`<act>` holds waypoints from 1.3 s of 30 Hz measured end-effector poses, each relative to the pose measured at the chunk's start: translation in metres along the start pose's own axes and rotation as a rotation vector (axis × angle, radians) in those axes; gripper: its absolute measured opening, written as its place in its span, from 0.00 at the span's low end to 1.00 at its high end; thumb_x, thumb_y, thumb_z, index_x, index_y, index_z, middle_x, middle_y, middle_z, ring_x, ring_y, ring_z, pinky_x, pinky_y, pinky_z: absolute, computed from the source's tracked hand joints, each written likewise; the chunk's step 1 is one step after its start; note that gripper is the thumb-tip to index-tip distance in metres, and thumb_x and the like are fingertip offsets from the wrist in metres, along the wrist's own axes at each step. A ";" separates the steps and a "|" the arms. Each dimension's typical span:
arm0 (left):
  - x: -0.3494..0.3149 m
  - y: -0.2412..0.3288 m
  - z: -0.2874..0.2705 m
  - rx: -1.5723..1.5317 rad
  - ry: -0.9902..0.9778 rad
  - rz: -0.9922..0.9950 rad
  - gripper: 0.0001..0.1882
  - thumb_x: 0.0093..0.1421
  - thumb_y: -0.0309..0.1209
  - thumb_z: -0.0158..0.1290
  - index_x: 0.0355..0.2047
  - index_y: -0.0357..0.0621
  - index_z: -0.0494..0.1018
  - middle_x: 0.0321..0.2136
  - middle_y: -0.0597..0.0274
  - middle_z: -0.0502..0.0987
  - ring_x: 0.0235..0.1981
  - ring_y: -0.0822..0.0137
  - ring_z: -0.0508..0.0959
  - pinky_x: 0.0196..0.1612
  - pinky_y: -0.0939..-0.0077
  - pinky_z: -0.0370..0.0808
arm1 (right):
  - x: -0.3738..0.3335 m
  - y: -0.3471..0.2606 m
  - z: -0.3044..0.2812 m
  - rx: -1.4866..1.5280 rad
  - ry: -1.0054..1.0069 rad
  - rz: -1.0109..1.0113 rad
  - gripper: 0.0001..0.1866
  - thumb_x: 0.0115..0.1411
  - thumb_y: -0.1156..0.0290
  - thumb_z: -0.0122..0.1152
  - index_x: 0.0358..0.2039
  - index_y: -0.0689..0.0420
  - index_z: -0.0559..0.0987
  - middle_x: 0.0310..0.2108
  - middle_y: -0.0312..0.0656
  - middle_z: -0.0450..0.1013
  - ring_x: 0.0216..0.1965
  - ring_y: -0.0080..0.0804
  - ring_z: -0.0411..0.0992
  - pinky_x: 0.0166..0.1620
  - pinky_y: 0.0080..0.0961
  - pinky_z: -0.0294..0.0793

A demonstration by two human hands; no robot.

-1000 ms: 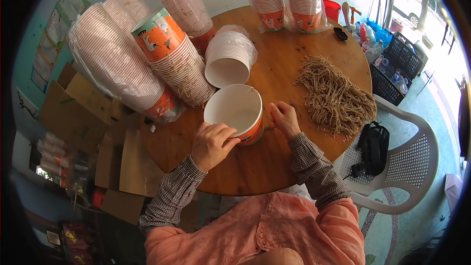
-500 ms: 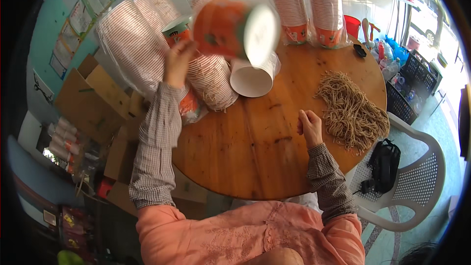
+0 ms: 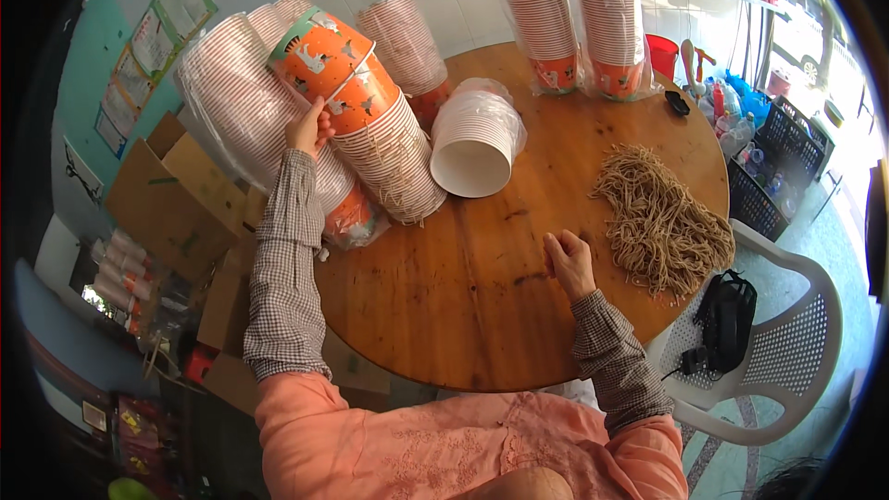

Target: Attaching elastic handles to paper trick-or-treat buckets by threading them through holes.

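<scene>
Orange paper cup (image 3: 324,56) now caps the slanted stack of nested cups (image 3: 389,153); a second ago it sat on the table (image 3: 463,287) between both hands. The left hand (image 3: 307,128) has carried it up and presses it on, fingers (image 3: 319,116) curled against its lower side, so that cup looks stacked. The right hand (image 3: 569,261) has stayed on the wood, loosely curled fingers holding nothing, with the heap of tan strings (image 3: 662,218) just beyond its fingertips. A bagged roll of white cups (image 3: 474,139) lies between the hands.
</scene>
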State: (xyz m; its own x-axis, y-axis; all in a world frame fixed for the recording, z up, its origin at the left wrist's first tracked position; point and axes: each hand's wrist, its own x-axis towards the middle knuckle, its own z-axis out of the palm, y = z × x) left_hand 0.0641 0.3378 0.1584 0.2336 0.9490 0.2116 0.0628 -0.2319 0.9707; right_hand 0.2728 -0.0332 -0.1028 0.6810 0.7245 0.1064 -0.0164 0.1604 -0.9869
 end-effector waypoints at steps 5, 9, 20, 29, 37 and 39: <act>0.003 0.009 -0.020 0.215 0.359 0.777 0.19 0.60 0.40 0.57 0.42 0.36 0.71 0.38 0.56 0.73 0.39 0.65 0.75 0.40 0.73 0.77 | -0.003 -0.008 0.010 -0.036 -0.041 -0.017 0.17 0.64 0.64 0.56 0.22 0.61 0.70 0.14 0.34 0.67 0.16 0.18 0.65 0.20 0.20 0.65; -0.005 0.045 0.012 0.267 0.291 0.890 0.28 0.63 0.39 0.53 0.59 0.40 0.61 0.56 0.47 0.60 0.55 0.55 0.67 0.52 0.65 0.73 | -0.005 -0.009 0.004 -0.120 -0.040 -0.022 0.17 0.64 0.64 0.56 0.22 0.63 0.71 0.14 0.35 0.67 0.15 0.19 0.66 0.21 0.21 0.66; 0.041 0.061 0.017 0.755 0.330 1.188 0.27 0.63 0.46 0.49 0.56 0.41 0.67 0.50 0.49 0.69 0.54 0.54 0.68 0.56 0.61 0.66 | -0.004 -0.010 0.008 -0.213 -0.062 -0.032 0.16 0.64 0.65 0.56 0.25 0.64 0.73 0.15 0.37 0.67 0.17 0.21 0.66 0.22 0.23 0.66; 0.022 0.041 0.020 0.829 0.083 1.100 0.27 0.64 0.47 0.47 0.53 0.37 0.68 0.46 0.48 0.70 0.50 0.51 0.70 0.53 0.62 0.68 | -0.007 -0.012 0.009 -0.274 -0.078 -0.067 0.15 0.63 0.64 0.57 0.26 0.64 0.74 0.16 0.37 0.67 0.18 0.21 0.66 0.23 0.24 0.65; -0.089 -0.042 0.072 0.450 0.058 1.149 0.19 0.61 0.29 0.53 0.52 0.36 0.68 0.50 0.47 0.71 0.53 0.50 0.70 0.58 0.59 0.64 | 0.007 0.013 0.002 -0.382 0.042 -0.077 0.14 0.60 0.63 0.60 0.29 0.63 0.76 0.22 0.52 0.72 0.26 0.46 0.73 0.31 0.35 0.71; -0.131 -0.092 0.091 0.446 -0.055 1.090 0.17 0.60 0.27 0.53 0.49 0.36 0.69 0.47 0.49 0.73 0.51 0.52 0.72 0.56 0.61 0.67 | 0.008 0.007 0.000 -0.418 0.104 -0.155 0.14 0.59 0.64 0.59 0.29 0.63 0.75 0.22 0.52 0.73 0.26 0.47 0.73 0.31 0.35 0.71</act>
State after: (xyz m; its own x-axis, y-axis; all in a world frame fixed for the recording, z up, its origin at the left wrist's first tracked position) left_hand 0.1159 0.2154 0.0308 0.4144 0.1952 0.8889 0.1355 -0.9791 0.1518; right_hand 0.2782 -0.0259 -0.1091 0.7221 0.6389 0.2651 0.3739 -0.0381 -0.9267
